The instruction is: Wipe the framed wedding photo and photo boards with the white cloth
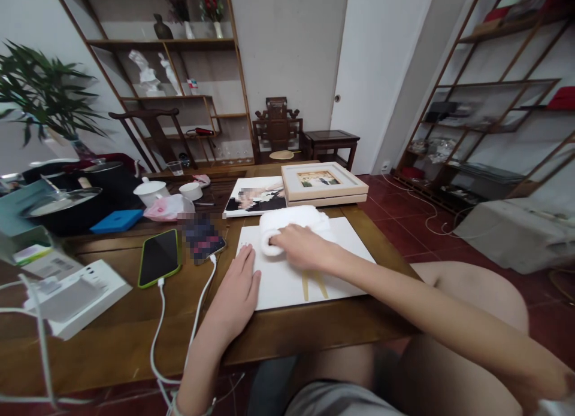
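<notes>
A flat white board (281, 287) with yellow stripes on it lies at the near edge of the wooden table. On its far half rests a thick, folded white towel (296, 219). My right hand (299, 245) reaches in from the right and grips the towel's near left side, with fingertips partly hidden in its fold. Along the board's left edge, my left hand (240, 287) lies flat with fingers stretched out, touching the board and holding nothing.
Beyond the board are a photo print (256, 194) and stacked frames (323, 182). To the left lie a green-cased phone (159, 258), a second phone (202, 236) and white charging cables (157, 332). An open white box (83, 299) and a blue box (117, 221) sit farther left.
</notes>
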`<state>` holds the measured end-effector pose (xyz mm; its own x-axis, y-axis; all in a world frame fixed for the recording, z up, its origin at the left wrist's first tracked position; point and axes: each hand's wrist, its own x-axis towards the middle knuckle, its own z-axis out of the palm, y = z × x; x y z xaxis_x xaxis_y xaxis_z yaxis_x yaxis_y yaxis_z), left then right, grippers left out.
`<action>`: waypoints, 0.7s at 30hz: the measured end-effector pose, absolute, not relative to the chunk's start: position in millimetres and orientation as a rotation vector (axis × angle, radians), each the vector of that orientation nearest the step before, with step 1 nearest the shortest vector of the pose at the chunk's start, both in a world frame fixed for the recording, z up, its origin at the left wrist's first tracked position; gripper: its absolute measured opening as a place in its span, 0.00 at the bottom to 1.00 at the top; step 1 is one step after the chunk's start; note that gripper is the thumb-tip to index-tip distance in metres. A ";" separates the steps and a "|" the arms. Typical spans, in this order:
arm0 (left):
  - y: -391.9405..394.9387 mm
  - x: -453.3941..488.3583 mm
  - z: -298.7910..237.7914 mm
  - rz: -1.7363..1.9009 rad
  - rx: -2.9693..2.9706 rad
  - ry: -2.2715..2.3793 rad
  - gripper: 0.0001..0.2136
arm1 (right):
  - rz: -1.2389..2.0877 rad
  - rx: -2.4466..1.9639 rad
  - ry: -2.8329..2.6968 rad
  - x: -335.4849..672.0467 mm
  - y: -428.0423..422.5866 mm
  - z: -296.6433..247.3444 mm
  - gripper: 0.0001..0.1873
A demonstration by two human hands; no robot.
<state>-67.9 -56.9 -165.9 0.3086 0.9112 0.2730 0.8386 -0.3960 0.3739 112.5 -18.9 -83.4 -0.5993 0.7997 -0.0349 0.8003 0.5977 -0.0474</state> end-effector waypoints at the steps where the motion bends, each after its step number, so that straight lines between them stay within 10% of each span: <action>1: -56.7 -68.1 -166.4 0.671 2.409 1.622 0.24 | -0.088 1.379 2.802 114.2 -31.7 -84.9 0.25; 10: -54.7 -70.9 -168.3 0.690 2.419 1.577 0.24 | -0.222 1.225 2.748 119.8 -130.7 -94.0 0.16; 21: -59.8 -66.7 -159.0 0.633 2.333 1.643 0.26 | -0.056 1.568 2.648 90.3 -18.6 -76.9 0.23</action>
<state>-66.7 -59.8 -159.0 0.2832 0.9335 0.2198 0.8395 -0.3521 0.4138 90.3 -18.6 -76.9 -0.4796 0.8744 -0.0731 0.8767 0.4810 0.0013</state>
